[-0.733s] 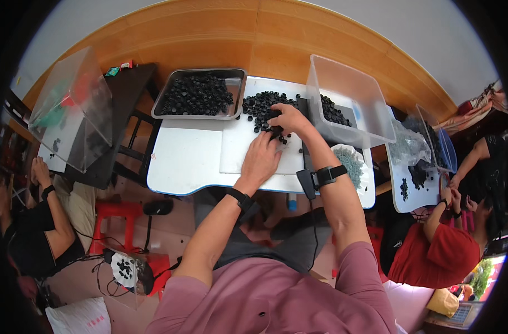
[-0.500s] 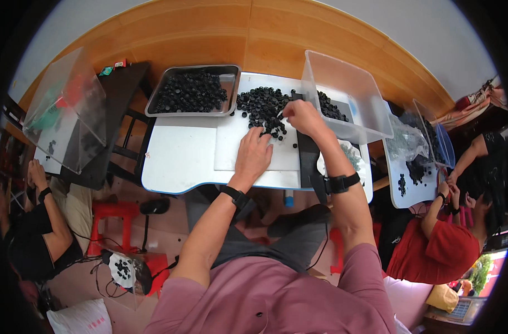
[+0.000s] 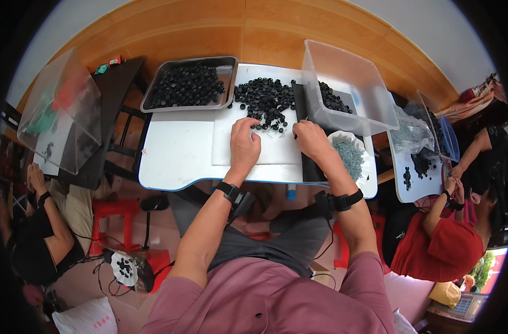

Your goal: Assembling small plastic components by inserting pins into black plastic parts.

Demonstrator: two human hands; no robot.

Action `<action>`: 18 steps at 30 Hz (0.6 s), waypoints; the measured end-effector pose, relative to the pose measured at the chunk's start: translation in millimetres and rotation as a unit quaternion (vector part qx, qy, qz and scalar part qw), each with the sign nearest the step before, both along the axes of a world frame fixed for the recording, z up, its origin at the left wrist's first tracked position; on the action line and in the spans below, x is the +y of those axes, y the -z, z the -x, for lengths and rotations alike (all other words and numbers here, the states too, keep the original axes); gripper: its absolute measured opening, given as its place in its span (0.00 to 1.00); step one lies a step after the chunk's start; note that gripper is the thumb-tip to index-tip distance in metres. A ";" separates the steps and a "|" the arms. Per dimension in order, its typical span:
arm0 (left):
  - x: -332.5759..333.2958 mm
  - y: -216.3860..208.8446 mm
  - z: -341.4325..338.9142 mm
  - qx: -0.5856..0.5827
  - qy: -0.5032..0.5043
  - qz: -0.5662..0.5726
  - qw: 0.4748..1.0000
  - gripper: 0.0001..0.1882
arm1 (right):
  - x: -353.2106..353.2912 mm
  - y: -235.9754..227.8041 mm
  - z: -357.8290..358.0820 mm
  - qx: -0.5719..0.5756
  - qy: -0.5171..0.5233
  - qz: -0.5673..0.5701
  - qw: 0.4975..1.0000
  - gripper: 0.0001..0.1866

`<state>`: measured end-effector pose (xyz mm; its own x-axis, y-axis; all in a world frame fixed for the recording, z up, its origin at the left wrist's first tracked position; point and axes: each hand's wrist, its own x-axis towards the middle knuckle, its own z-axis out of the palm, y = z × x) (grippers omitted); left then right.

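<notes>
Small black round parts (image 3: 265, 94) lie in a loose heap on a white board (image 3: 232, 150). At the heap's near edge my left hand (image 3: 245, 146) is closed, thumb and fingers pinched around what looks like one small black part. Just to the right, my right hand (image 3: 314, 139) hovers over the seam between the white board and a black strip (image 3: 311, 167). Its fingers are curled together; a dark bit shows at their tips, too small to name.
A metal tray (image 3: 232, 67) full of black parts stands back left. At the right, a clear plastic bin (image 3: 354, 72) stands behind a white dish (image 3: 365, 172) of grey-green bits. Co-workers sit at side tables, one in a red shirt (image 3: 437, 250).
Both hands have come back toward me from the heap, the right hand the most. A pale sliver seen earlier at the right fingertips no longer shows. More of the grey-green bits is visible.
</notes>
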<state>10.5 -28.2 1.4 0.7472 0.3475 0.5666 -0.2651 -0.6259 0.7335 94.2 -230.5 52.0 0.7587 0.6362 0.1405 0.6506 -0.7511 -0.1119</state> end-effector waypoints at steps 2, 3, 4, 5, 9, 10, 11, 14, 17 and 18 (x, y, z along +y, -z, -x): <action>0.4 -2.1 3.4 0.021 0.015 0.034 0.999 0.15 | 2.3 -4.3 1.8 0.001 -0.003 -0.011 1.000 0.06; 0.4 -3.9 5.4 0.042 0.032 0.068 0.996 0.16 | 5.9 -9.0 5.4 0.050 0.005 -0.087 0.995 0.08; 0.7 -6.0 7.6 0.041 0.029 0.067 0.996 0.16 | 10.8 -11.5 9.4 0.098 0.012 -0.162 0.982 0.10; 0.0 -7.3 8.4 0.030 0.059 0.073 0.995 0.16 | 16.1 -9.9 13.1 0.096 0.011 -0.162 0.982 0.10; -2.8 -7.2 13.2 0.043 0.159 0.132 0.977 0.18 | 42.4 7.9 29.1 0.298 0.064 -0.413 0.858 0.13; -2.9 -6.3 12.1 0.022 0.161 0.119 0.980 0.19 | 46.1 11.9 32.0 0.308 0.073 -0.440 0.840 0.12; -3.1 -7.1 12.5 0.022 0.161 0.118 0.980 0.19 | 46.7 16.1 34.2 0.318 0.086 -0.465 0.822 0.12; -4.6 -8.4 13.5 0.031 0.171 0.129 0.976 0.16 | 46.8 24.2 37.0 0.322 0.098 -0.510 0.792 0.12; -2.7 -7.9 15.4 0.076 0.163 0.177 0.968 0.13 | 50.9 24.9 45.2 0.321 0.092 -0.531 0.779 0.12; -1.8 -7.2 16.4 0.074 0.160 0.184 0.967 0.13 | 51.5 22.8 48.6 0.320 0.093 -0.532 0.778 0.12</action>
<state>-5.9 -30.0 8.6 0.9132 0.2433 0.3268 -0.2764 -0.2193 0.9357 45.6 -179.0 29.2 0.9548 0.2894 0.0679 0.0966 -0.0860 -0.9916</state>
